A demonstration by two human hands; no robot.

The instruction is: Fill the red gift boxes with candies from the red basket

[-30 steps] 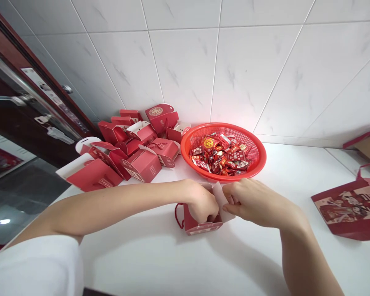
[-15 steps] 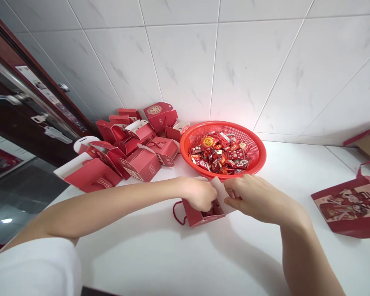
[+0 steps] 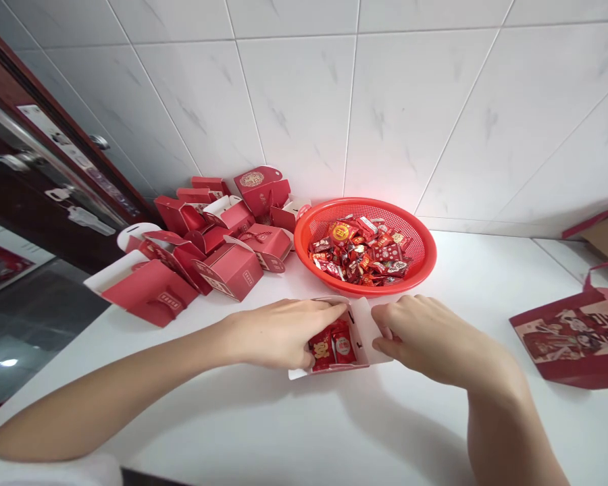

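The open box (image 3: 359, 337) sits just in front of the red basket (image 3: 429, 255), on the person's side. Its packets (image 3: 343, 347) lie face up: one carries bold gold characters, another a round pale label with red characters, none surely readable.

The left hand (image 3: 278, 332) covers the box's left side, front-left of the basket; its index finger stretches along the opening and its thumb stands well apart. Whether its fingers grip the wall, I cannot tell. The right hand (image 3: 428, 337), front-right of the basket, has its fingers curled, thumb and index finger closed on the box's white flap (image 3: 368, 322).

Among the basket's wrapped sweets (image 3: 369, 255), one has a round yellow emblem with a red character. Left of the basket, the red boxes (image 3: 238, 271) include one with a round gold medallion and another with a pale-bordered label, its lettering too small. Right of the basket, a red bag (image 3: 582, 334) bears large dark characters, slanted and partly cut off.
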